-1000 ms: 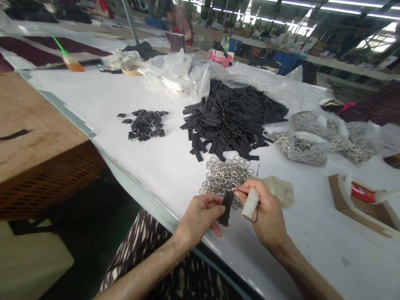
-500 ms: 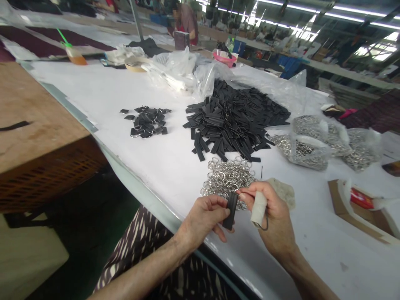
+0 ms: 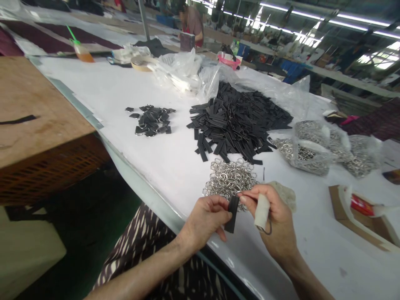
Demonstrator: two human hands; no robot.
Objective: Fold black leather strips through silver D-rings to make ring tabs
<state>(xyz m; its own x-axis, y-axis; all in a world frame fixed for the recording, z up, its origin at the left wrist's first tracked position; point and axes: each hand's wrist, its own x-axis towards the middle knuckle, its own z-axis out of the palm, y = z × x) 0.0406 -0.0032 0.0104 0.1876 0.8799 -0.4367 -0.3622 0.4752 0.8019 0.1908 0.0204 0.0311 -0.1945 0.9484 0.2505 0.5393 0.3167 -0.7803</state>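
Head view takes in a white table (image 3: 175, 166) bearing a broad pile of black strips (image 3: 237, 121) at the far middle, clear bags of metal rings (image 3: 312, 158) to its right, a loose ring pile (image 3: 229, 177) on its near side, and a smaller heap of black pieces with rings (image 3: 153, 121) to its left. At the near edge, the curled right hand (image 3: 273, 216) and the left hand (image 3: 208, 216) meet just before the loose rings. Thumb and fingers of the left grip one black strip (image 3: 231, 214), tilted, while the right holds a pale cylinder (image 3: 262, 210), its pinched fingertips at the strip's far end, contact unclear.
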